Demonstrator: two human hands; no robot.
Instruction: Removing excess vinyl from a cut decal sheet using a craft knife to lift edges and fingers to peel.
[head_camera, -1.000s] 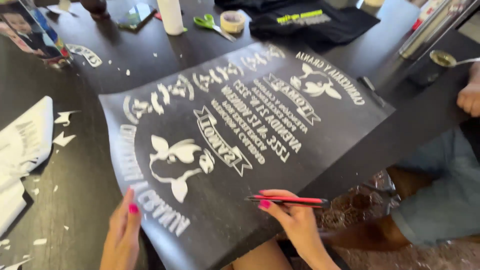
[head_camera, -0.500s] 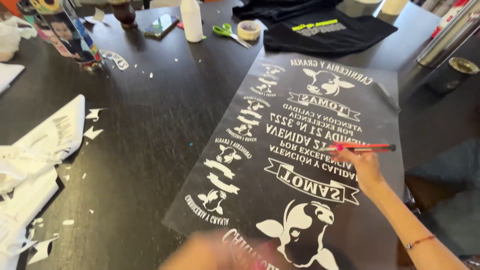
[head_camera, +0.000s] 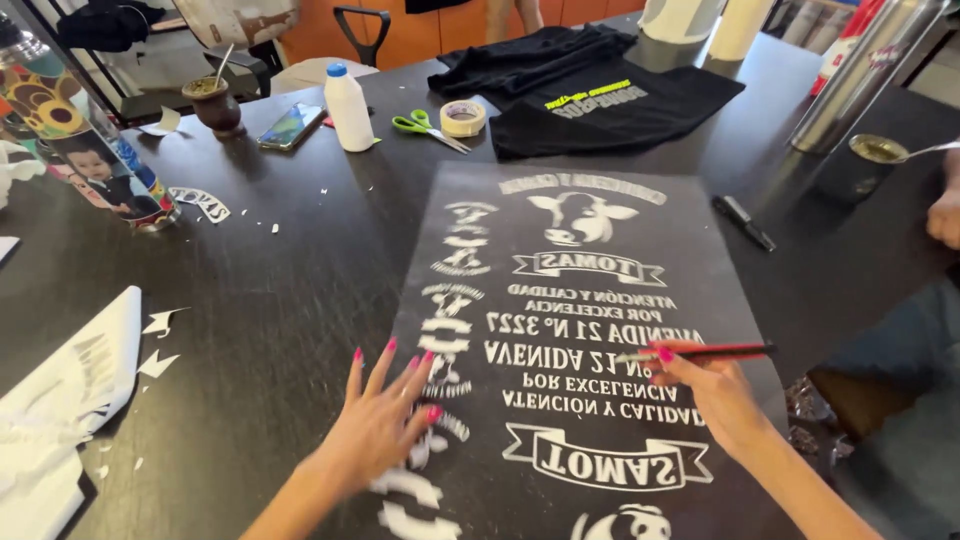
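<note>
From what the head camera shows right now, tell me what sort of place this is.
Probably a small shirt-printing or craft workshop. A large dark transfer sheet with mirrored white lettering lies on a black table, with folded black T-shirts, green-handled scissors and a roll of tape behind it.

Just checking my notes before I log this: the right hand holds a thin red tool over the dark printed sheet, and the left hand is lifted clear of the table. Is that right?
Not quite. The head view shows the left hand pressed flat, fingers spread, on the dark printed sheet's left edge, not lifted clear. The rest stands: the right hand holds the thin red tool over the sheet.
</note>
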